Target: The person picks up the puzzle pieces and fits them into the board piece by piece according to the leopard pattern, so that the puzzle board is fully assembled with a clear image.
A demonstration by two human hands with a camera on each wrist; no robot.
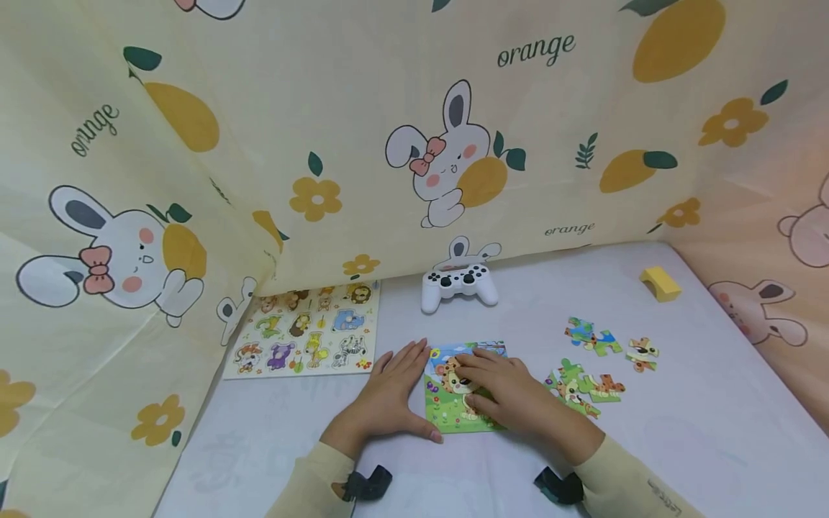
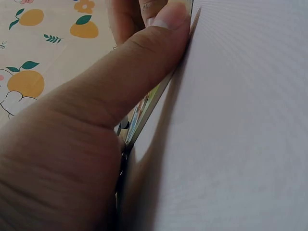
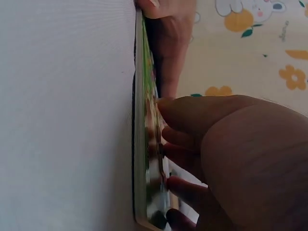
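Observation:
In the head view a square jigsaw puzzle [image 1: 447, 414] with a cartoon animal on green grass lies flat on the white table. My left hand [image 1: 388, 399] rests beside its left edge, fingers spread forward and thumb by the near-left corner. The left wrist view shows the thumb [image 2: 144, 53] against the puzzle's side. My right hand [image 1: 508, 388] lies over the puzzle's right half and hides part of the picture. Its fingertips touch the top surface, as the puzzle [image 3: 151, 144] seen edge-on in the right wrist view shows. No loose piece is visible between those fingers.
Loose jigsaw pieces [image 1: 583, 388] lie right of the puzzle, with more pieces [image 1: 592, 337] behind them and a single piece [image 1: 642, 354] apart. A white game controller [image 1: 460, 284], an animal picture board [image 1: 311, 334] and a yellow block [image 1: 660, 283] stand farther back. Printed cloth [image 1: 363, 93] walls the table.

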